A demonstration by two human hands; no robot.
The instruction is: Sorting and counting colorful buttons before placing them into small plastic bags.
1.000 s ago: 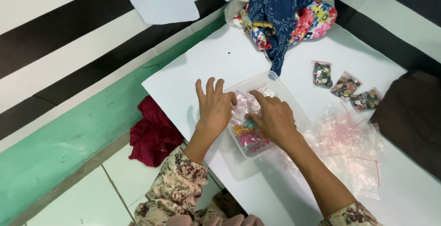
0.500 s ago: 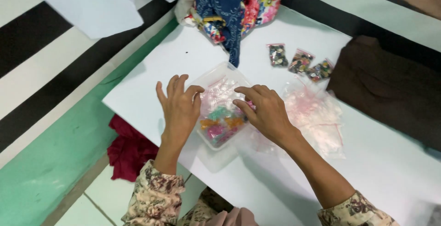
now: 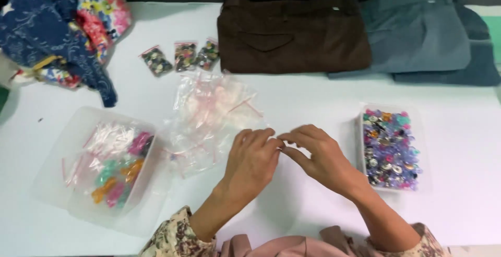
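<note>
Head view: off the left bag tub point(image 3: 78, 132) now; left hand point(image 3: 250, 163), right hand point(image 3: 318, 158) fingertips pinched together mid-table point(image 3: 313, 100), held item too small to tell.

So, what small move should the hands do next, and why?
Probably the right hand should reach to the tub of buttons beside it. Both hands meet fingertip to fingertip over bare table, the left hand next to the heap of clear bags; anything pinched is too small to see.

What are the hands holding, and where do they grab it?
It cannot be told. The left hand and right hand meet fingertip to fingertip above the table, pinching together, but anything between them is too small or clear to see.
</note>
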